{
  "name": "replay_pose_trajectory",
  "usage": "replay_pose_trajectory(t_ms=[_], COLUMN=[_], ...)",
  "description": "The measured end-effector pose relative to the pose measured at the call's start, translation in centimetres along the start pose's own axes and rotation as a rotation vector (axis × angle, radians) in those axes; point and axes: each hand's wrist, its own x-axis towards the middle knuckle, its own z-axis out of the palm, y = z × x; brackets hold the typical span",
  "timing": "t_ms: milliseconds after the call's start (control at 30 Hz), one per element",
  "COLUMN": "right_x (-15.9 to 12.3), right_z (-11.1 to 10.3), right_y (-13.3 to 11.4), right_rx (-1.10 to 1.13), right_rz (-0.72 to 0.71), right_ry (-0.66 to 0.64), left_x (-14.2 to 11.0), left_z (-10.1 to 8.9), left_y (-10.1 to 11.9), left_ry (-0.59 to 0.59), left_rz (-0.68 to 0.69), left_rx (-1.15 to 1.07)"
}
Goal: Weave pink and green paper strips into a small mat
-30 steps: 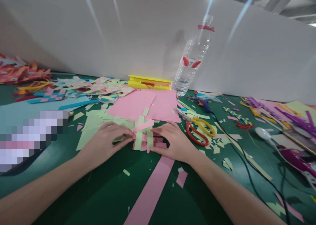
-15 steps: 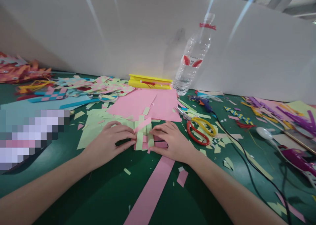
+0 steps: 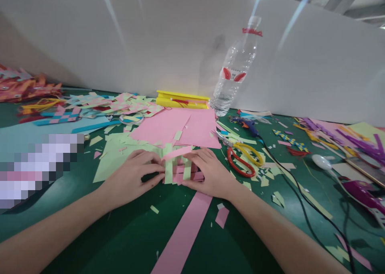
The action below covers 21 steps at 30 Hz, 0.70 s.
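Between my hands lies a small weave of pink and light green paper strips (image 3: 169,170) on the green table. One pink strip (image 3: 178,152) stands out raised across its top. My left hand (image 3: 136,177) is closed on the weave's left edge, thumb and fingertips pinching near the green strip. My right hand (image 3: 209,173) grips the right side, fingers above and thumb low at the near edge. Behind the weave are a light green sheet (image 3: 112,155) and a pink sheet (image 3: 192,125). A long pink strip (image 3: 188,228) runs toward me below my right hand.
Scissors with red and yellow handles (image 3: 244,161) lie right of my right hand. Beyond are a glue gun (image 3: 248,125) with a black cord, a leaning clear bottle (image 3: 233,71), and a white spoon (image 3: 323,162). Paper scraps (image 3: 117,104) pile up at the back left.
The raised pink strip has swung rightward and lies flatter, its end now near my right fingers. The right green strip has shifted slightly right, widening the gap between the green strips.
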Motion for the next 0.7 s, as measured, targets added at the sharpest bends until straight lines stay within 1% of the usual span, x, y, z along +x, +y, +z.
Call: replay_pose_trajectory(t_ms=[133,367,533,633,700], right_x=[-0.1,-0.2,-0.2,-0.2,-0.3], right_z=[0.2,0.2,-0.9,-1.7,-2.1], right_y=[0.1,0.2,0.3,1.0,1.5], right_rx=[0.021,-0.014,-0.089,-0.08,-0.058], right_rz=[-0.044,-0.022,-0.015,0.028,0.051], right_ry=[0.048,-0.032,-0.028,-0.042,-0.072], left_x=[-0.1,0.0,0.1,0.0,0.0], left_z=[0.0,-0.1,-0.4,-0.6,-0.7], left_y=[0.0,-0.1,-0.1,-0.2,-0.4], left_ry=[-0.012,-0.032,0.007,0.036,0.034], left_rz=[0.002,-0.017,-0.042,-0.056,-0.064], left_rx=[-0.007,-0.006,-0.018,-0.027,-0.034])
